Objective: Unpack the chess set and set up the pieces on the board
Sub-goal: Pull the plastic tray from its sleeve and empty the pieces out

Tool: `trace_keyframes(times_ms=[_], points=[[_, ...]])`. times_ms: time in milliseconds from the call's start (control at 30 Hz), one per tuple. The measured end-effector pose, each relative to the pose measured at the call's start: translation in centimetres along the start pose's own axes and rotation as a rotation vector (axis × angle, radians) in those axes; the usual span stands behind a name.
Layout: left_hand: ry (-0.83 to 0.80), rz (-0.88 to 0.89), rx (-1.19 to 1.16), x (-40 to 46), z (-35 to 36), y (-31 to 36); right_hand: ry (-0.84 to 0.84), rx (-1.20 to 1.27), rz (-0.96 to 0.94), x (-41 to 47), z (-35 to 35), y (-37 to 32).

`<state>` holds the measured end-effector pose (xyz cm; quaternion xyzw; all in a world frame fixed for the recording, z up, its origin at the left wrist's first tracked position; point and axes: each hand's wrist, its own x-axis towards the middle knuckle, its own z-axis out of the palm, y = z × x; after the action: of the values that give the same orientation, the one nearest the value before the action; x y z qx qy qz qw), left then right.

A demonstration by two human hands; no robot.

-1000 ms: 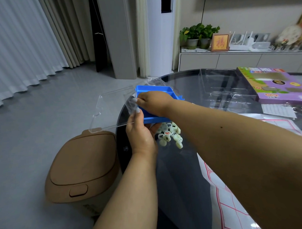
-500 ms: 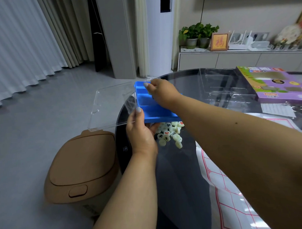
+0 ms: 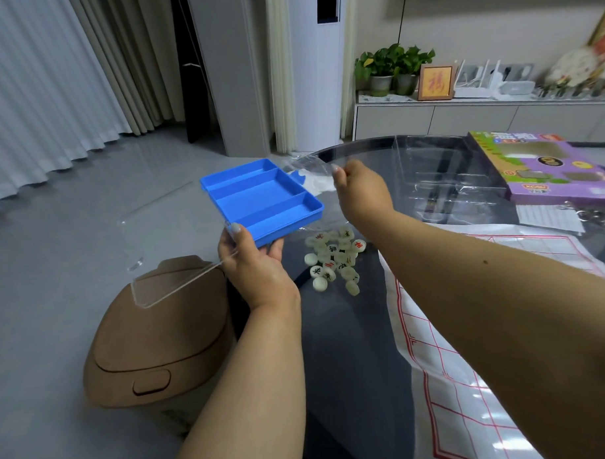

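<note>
My left hand (image 3: 257, 265) grips the near corner of a blue three-compartment tray (image 3: 259, 198), held tilted above the table's left edge, with its clear hinged lid (image 3: 164, 248) hanging open to the left. The tray's compartments look bare. My right hand (image 3: 361, 189) pinches a crumpled clear plastic wrap (image 3: 305, 167) just right of the tray. A heap of several pale round chess pieces (image 3: 334, 259) with red and black characters lies on the dark glass table (image 3: 346, 348). The white board sheet (image 3: 471, 388) with red grid lines is spread at the right.
A brown lidded bin (image 3: 154, 337) stands on the floor left of the table. At the back right lie the purple game box (image 3: 546, 172), a clear plastic insert (image 3: 433, 176) and a paper slip (image 3: 547, 215).
My right hand left the tray and moved right, now pinching the plastic wrap. The blue tray tilted and swung left and up with its lid.
</note>
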<state>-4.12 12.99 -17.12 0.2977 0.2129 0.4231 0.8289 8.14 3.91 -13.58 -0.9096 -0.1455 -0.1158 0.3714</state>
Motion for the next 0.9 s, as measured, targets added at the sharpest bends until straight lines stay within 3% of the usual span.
trace_keyframes(times_ms=[133,367,900], points=[[0.055,0.027,-0.053,0.2,-0.2,0.2,-0.168,-0.274,-0.149,-1.0,1.2,0.3],[0.064,0.017,-0.040,0.1,-0.1,0.2,-0.316,-0.365,-0.284,-2.0,2.2,0.8],[0.055,-0.027,-0.010,0.0,-0.1,0.2,-0.290,-0.341,-0.365,-2.2,2.1,1.7]])
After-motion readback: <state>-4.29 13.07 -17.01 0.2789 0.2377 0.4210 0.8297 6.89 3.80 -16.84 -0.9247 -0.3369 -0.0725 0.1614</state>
